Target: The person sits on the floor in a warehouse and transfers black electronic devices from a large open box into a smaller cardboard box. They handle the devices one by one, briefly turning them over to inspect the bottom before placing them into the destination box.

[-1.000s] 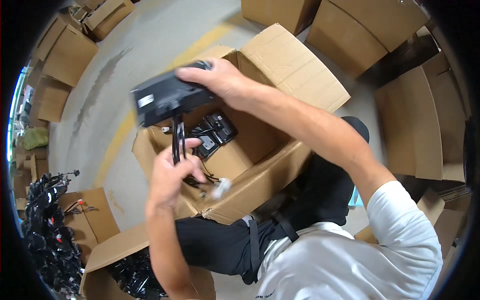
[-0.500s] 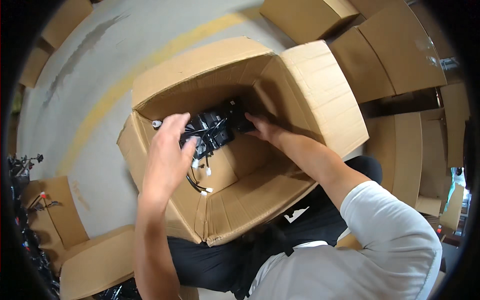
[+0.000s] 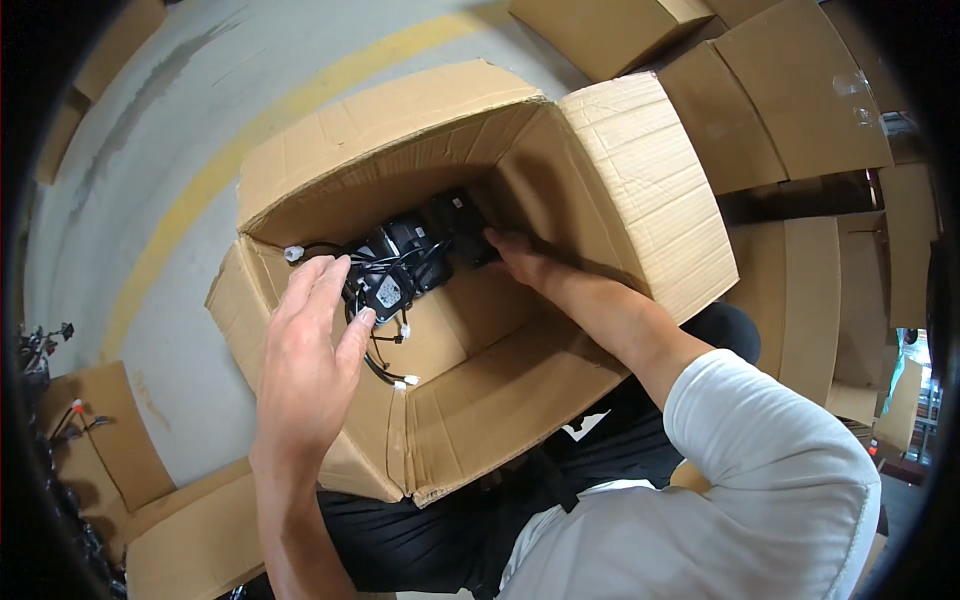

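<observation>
An open cardboard box (image 3: 385, 125) stands in front of me with its flaps spread. Low inside it lie black plastic units (image 3: 408, 240) with thin black cables across them and white connectors (image 3: 404, 381) on the cable ends. My left hand (image 3: 305, 370) is over the box's left side, fingers stretched and thumb apart, beside the cables and holding nothing. At the opposite end, my right hand (image 3: 518, 258) reaches deep into the box and grips the edge of the rightmost black unit (image 3: 462, 225); some of its fingers are hidden.
Brown cardboard boxes (image 3: 800, 85) are stacked at the right and far right. A yellow line (image 3: 195, 215) curves across the grey floor (image 3: 120, 190). At lower left lies another opened box (image 3: 190, 535), with dark cabled parts (image 3: 70, 490) along the left rim.
My left hand has drawn back a little toward the left and nearer me, off the cables. The box sits slightly farther left in view. My right hand stays at the black unit's end.
</observation>
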Motion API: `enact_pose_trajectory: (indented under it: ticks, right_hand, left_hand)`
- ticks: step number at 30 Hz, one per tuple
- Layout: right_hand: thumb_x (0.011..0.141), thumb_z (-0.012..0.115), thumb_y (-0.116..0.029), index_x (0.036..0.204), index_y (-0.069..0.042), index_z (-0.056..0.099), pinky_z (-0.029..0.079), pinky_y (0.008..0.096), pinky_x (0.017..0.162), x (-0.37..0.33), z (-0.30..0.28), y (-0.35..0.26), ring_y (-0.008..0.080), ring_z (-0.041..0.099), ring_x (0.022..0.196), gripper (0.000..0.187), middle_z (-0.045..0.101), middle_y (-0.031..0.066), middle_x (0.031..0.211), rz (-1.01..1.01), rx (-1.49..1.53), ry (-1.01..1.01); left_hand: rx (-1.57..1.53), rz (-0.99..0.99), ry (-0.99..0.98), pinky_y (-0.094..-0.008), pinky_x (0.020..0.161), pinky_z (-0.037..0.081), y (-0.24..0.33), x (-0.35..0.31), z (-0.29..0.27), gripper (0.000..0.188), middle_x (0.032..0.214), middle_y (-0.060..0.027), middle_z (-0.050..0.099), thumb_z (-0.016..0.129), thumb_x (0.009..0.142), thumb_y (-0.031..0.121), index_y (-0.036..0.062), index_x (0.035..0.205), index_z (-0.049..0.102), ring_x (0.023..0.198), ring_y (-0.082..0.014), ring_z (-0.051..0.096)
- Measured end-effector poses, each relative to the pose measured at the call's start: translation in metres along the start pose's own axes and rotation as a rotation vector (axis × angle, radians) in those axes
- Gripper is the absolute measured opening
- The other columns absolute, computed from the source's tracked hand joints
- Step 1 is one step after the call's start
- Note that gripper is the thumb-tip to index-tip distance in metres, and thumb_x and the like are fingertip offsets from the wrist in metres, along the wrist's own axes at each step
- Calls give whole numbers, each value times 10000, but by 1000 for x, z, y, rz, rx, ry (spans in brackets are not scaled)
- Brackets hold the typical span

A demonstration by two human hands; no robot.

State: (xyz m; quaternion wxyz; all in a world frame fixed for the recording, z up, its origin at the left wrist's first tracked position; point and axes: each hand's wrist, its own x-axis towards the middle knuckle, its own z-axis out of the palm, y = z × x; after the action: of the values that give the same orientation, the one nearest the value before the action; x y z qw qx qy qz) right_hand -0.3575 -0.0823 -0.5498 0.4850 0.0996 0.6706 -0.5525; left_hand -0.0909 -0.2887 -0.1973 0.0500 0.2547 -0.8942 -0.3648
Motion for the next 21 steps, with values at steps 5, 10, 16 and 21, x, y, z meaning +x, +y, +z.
enact_pose_trajectory:
  ticks: [5, 10, 16, 21]
  right_hand:
    - [1002, 657, -385, 1395, 8, 503, 644, 403, 846, -10, 3, 3, 285, 622, 1152, 577, 578, 172, 1340, -63, 6, -53]
    - [1003, 656, -378, 1394, 3, 531, 641, 372, 833, 1, 18, 6, 299, 637, 1145, 560, 603, 173, 1312, -47, -120, 84]
    - [1042, 548, -324, 1357, -27, 591, 588, 409, 911, 21, 34, 1, 300, 635, 1156, 435, 633, 164, 1313, -405, -1199, 49]
    - [1013, 589, -299, 1325, -10, 624, 548, 401, 951, 9, 40, -32, 291, 646, 1135, 426, 669, 166, 1272, -697, -1258, -238]
  left_hand:
    - [70, 54, 0, -409, 1058, 457, 6, -4, 1, 457, 1353, -229, 588, 699, 893, 34, -54, 1323, 576, 1258, -372, 573]
    - [53, 88, -5, -416, 1056, 459, 16, -1, 6, 467, 1345, -242, 590, 708, 883, 38, -54, 1322, 578, 1257, -387, 574]
    - [151, 153, 87, -447, 1086, 446, 4, -17, -9, 485, 1371, -232, 590, 728, 881, 112, -28, 1326, 599, 1294, -391, 551]
    - [301, 283, 306, -473, 839, 512, 24, -14, -6, 232, 955, -144, 633, 707, 873, 205, 16, 976, 620, 913, -337, 638]
